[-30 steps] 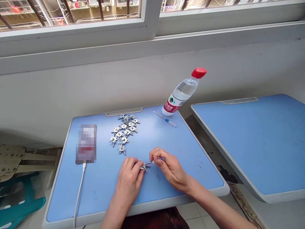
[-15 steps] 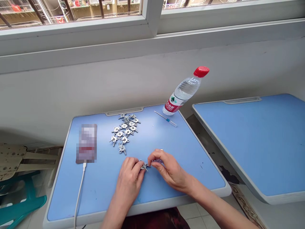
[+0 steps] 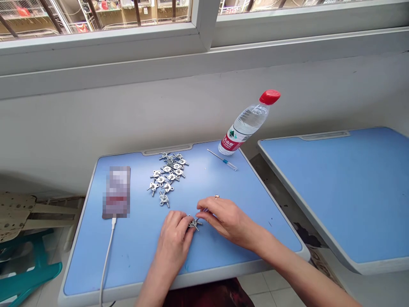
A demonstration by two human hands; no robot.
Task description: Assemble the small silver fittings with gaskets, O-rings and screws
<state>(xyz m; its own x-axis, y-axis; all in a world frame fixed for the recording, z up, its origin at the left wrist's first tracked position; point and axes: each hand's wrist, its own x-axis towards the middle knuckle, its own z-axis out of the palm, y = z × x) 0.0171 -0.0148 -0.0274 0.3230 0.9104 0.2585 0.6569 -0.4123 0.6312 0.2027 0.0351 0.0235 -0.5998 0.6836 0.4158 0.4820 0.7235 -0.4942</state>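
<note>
Pinched between the thumb and fingers of my left hand [image 3: 176, 232], a small silvery metal fitting [image 3: 193, 223] with an oval flange and short stubs rests at the blue tabletop. My right hand [image 3: 222, 217] is closed on a thin tool [image 3: 206, 210], mostly covered by the fingers; what shows looks clear and purplish, with a narrow tip pointing at the fitting. Whether the tip touches it I cannot tell. Beyond my left hand lies a loose pile of several similar metal fittings [image 3: 166, 169].
A water bottle [image 3: 244, 123] with a red cap stands at the back right corner of the table [image 3: 134, 260]. Beside it lies a thin screwdriver-like tool [image 3: 225, 161] with a blue band. A phone [image 3: 116, 192] with a white cable [image 3: 108, 256] is on the left. Another blue table [image 3: 348, 192] stands right.
My right hand has shifted slightly up and left, and its fingers have turned over the thin tool. My left hand and the fitting have stayed in place.
</note>
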